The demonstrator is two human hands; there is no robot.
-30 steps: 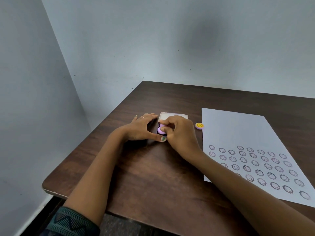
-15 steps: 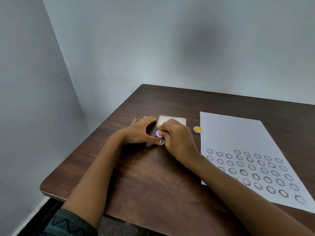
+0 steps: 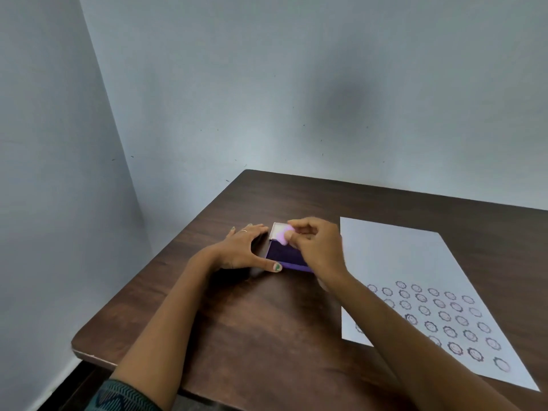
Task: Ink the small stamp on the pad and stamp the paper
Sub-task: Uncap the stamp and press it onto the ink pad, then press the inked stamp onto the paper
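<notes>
A purple ink pad (image 3: 284, 255) lies on the dark wooden table (image 3: 267, 321), with its pale lid (image 3: 277, 229) open behind it. My left hand (image 3: 243, 250) rests flat against the pad's left side, thumb on its front corner. My right hand (image 3: 317, 247) pinches a small lilac stamp (image 3: 285, 235), blurred, just above the pad's far edge. The white paper (image 3: 415, 268) lies to the right, with several rows of round dark stamp marks (image 3: 439, 318) on its near half.
Grey walls close off the left and the back of the table. The table's front left corner (image 3: 80, 348) is rounded. My right forearm crosses the paper's near left corner.
My right hand has lifted the stamp off the pad and moved it back, so the purple pad surface now shows. The small yellow-topped piece right of the lid is hidden behind the hand.
</notes>
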